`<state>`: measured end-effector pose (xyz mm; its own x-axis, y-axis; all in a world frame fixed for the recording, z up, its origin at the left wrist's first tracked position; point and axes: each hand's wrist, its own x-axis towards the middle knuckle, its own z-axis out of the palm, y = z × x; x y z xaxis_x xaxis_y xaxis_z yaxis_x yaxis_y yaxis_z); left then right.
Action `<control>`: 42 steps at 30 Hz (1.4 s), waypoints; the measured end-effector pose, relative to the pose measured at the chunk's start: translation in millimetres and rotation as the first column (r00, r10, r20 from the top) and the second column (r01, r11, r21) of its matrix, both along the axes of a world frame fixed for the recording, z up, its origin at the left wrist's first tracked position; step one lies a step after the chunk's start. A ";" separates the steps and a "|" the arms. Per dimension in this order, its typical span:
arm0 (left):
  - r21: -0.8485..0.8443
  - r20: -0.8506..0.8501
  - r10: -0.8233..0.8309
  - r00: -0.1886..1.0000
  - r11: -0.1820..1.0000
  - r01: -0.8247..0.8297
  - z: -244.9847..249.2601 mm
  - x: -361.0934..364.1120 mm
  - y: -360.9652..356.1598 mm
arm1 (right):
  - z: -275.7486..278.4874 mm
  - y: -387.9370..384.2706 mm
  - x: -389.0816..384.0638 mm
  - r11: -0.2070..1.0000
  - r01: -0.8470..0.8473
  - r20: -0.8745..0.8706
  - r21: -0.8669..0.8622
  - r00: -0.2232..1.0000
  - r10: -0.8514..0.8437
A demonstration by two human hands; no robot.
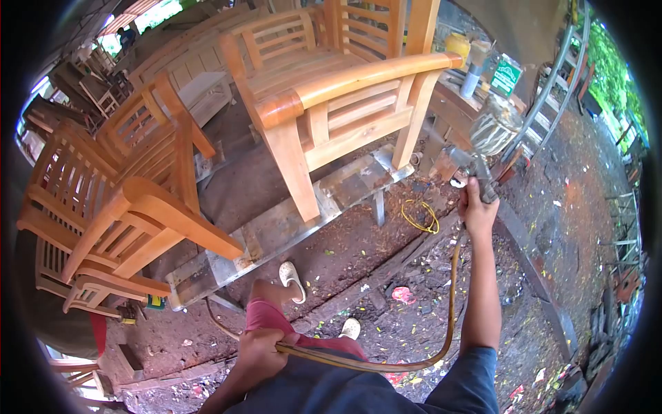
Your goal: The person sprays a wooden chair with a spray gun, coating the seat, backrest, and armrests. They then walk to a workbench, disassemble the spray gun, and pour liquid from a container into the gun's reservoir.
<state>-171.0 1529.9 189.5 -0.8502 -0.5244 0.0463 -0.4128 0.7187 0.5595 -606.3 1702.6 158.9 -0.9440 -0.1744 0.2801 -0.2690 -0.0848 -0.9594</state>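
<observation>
My right hand (477, 209) is closed around the handle of a spray gun (485, 181), whose paint-streaked cup (495, 130) sits on top. The nozzle points left toward the side of a wooden armchair (286, 155), apart from it, with a faint mist in front. An air hose (396, 366) hangs from the gun and loops across my body. Low at the left, my left hand (262, 353) grips that hose. The chair rests on a stained plank bench (269, 234); its armrest looks glossy orange, its lower side paler.
Slatted wooden chairs (148, 228) stand at the left. Behind the gun are a green-labelled can (505, 76), a yellow container (457, 45) and a ladder (552, 103). Coiled yellow hose (422, 217) and a long beam (386, 272) lie on the littered ground.
</observation>
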 end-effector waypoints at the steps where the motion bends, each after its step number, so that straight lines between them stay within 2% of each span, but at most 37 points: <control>1: -0.005 0.012 0.024 1.000 1.000 -0.024 0.7 0.2 -1.5 | 3.0 -0.3 -7.3 0.998 0.060 -0.011 0.009 0.998 -0.060; 2: -0.005 0.034 0.039 0.999 0.999 -0.039 0.6 -0.1 -2.6 | 6.1 -0.2 -15.0 0.992 0.122 -0.019 0.033 0.992 -0.122; 5: 0.000 0.062 0.067 0.996 0.998 -0.067 1.3 -1.9 -4.4 | -0.7 3.8 -49.2 0.967 0.248 -0.228 0.066 0.947 -0.227; 6: 0.006 0.047 0.065 0.997 0.998 -0.065 2.3 -2.9 -4.9 | 14.0 0.7 -40.8 0.972 0.233 -0.187 0.033 0.957 -0.223; 9: 0.005 0.024 0.038 0.999 0.999 -0.039 2.5 -5.6 -3.6 | 31.3 3.4 -34.8 0.985 0.130 -0.103 0.117 0.988 -0.118; 10: 0.003 0.023 0.026 0.999 1.000 -0.026 2.1 -5.9 -2.5 | 31.7 2.0 -33.6 0.986 0.072 -0.171 0.148 0.984 -0.047; 14: 0.067 0.093 0.004 0.996 0.998 -0.010 0.1 -9.6 1.1 | 57.1 -10.6 5.2 0.971 -0.155 -0.018 0.184 0.987 0.161; 17: 0.076 0.090 -0.018 0.996 0.997 0.011 0.1 -10.6 0.4 | 64.6 -15.0 22.1 0.926 -0.334 0.040 0.177 0.942 0.333; 18: 0.073 0.082 -0.023 0.996 0.997 0.017 -1.0 -9.5 0.0 | 69.5 -13.8 25.9 0.907 -0.377 0.121 0.189 0.925 0.359; 21: 0.063 0.062 -0.030 0.998 0.998 0.026 -3.5 -8.8 -0.1 | 71.1 -14.0 15.9 0.893 -0.364 0.070 0.264 0.931 0.358; 22: 0.062 0.057 -0.032 0.998 0.998 0.029 -4.3 -8.2 1.0 | 68.8 -14.4 5.7 0.910 -0.291 0.019 0.296 0.954 0.299; 25: 0.105 0.017 0.024 1.000 0.994 -0.025 0.8 -8.8 1.0 | 76.3 -16.3 -17.9 0.957 -0.144 -0.148 0.250 0.971 0.185; 26: 0.108 -0.003 0.030 1.000 0.994 -0.030 -1.1 -7.8 0.0 | 78.7 -15.3 -26.9 0.962 -0.096 -0.149 0.256 0.979 0.137; 29: 0.103 -0.038 0.054 0.998 0.993 -0.050 -5.4 -2.8 -3.5 | 85.5 -8.7 -49.9 0.943 0.046 -0.199 0.329 0.980 0.022; 32: 0.096 -0.036 0.073 0.997 0.993 -0.069 -5.3 -1.8 -5.0 | 81.0 -3.4 -74.0 0.881 0.246 -0.414 0.405 0.908 -0.063; 35: 0.112 -0.060 0.077 0.995 0.991 -0.069 -5.9 -0.3 -6.5 | 92.7 -5.9 -59.7 0.873 0.195 -0.247 0.448 0.965 -0.088; 38: 0.116 -0.091 0.031 0.995 0.993 -0.020 -6.6 -1.1 -4.3 | 100.4 -11.7 -28.2 0.936 -0.039 0.001 0.349 0.999 0.041; 41: 0.158 -0.073 0.004 0.997 0.987 0.008 -7.8 -1.8 -1.9 | 108.4 -22.9 6.0 0.930 -0.207 0.094 0.303 0.978 0.187; 42: 0.172 -0.070 0.005 0.998 0.985 0.007 -7.2 -2.0 -1.9 | 105.0 -24.2 8.9 0.899 -0.271 0.086 0.345 0.963 0.257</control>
